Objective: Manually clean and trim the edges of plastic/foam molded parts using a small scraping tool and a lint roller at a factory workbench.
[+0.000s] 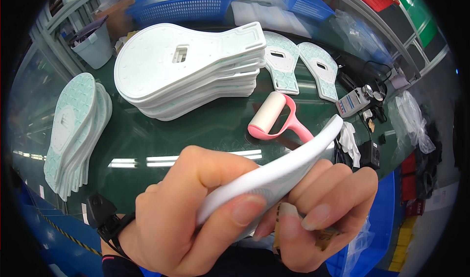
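Note:
My left hand (183, 213) is closed around the lower end of a white plastic panel (274, 175), its thumb flat on the near face. The panel is tilted and seen nearly edge-on, its upper end pointing up to the right. My right hand (338, 203) is curled against the panel's right side, fingers bent toward the thumb. Between them shows a small brownish-yellow printed piece (324, 239), mostly hidden by the fingers. Just beyond the panel, a lint roller (268, 114) with a pink handle lies on the dark green table (132, 140).
A tall stack of white paddle-shaped panels (152, 51) stands at the back; a smaller pile (73, 125) is at the left. Two single panels (281, 49) lie behind the roller. Right of them are a bottle (353, 102), cables and a black adapter (369, 154). Blue baskets (181, 5) line the back.

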Tool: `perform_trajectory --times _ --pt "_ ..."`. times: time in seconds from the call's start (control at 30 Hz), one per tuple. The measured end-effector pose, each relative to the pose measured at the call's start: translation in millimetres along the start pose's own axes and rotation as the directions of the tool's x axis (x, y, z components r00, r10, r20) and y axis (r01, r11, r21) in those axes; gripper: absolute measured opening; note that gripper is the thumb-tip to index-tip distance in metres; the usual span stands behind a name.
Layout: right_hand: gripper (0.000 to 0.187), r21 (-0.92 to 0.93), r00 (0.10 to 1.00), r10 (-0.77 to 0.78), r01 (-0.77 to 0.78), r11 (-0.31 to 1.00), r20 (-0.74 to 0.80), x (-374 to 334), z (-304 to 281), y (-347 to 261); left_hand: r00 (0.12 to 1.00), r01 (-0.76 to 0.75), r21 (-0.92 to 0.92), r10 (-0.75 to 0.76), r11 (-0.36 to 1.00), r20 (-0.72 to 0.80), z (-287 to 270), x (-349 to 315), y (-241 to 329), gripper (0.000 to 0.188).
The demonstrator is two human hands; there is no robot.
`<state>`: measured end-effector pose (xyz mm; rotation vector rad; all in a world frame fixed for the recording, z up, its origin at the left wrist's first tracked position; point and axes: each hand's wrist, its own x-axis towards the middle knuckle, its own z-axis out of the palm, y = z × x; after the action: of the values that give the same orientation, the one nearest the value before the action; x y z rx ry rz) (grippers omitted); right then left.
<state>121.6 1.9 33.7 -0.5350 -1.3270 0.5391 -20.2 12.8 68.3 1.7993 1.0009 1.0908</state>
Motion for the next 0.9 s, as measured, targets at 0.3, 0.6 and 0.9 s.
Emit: perform_trajectory --times 0.3,0.6,0.9 --pt "0.028 -0.033 0.978 -0.206 0.206 0.978 0.015 -1.4 -1.8 11.9 0.999 0.024 0.011 -0.024 1.000 -0.037 2.0 -5.4 -2.1 0.035" --pt "0.029 0.010 0.979 -0.192 0.194 0.981 -0.072 -2.2 4.0 11.3 0.998 0.050 -0.034 -0.051 0.998 -0.036 4.6 -6.0 -0.5 0.034" --pt "0.031 -0.020 0.982 -0.190 0.190 0.982 0.015 -4.6 -0.9 9.9 0.998 0.057 -0.090 -0.060 0.994 -0.029 6.7 -6.2 -0.6 0.033"
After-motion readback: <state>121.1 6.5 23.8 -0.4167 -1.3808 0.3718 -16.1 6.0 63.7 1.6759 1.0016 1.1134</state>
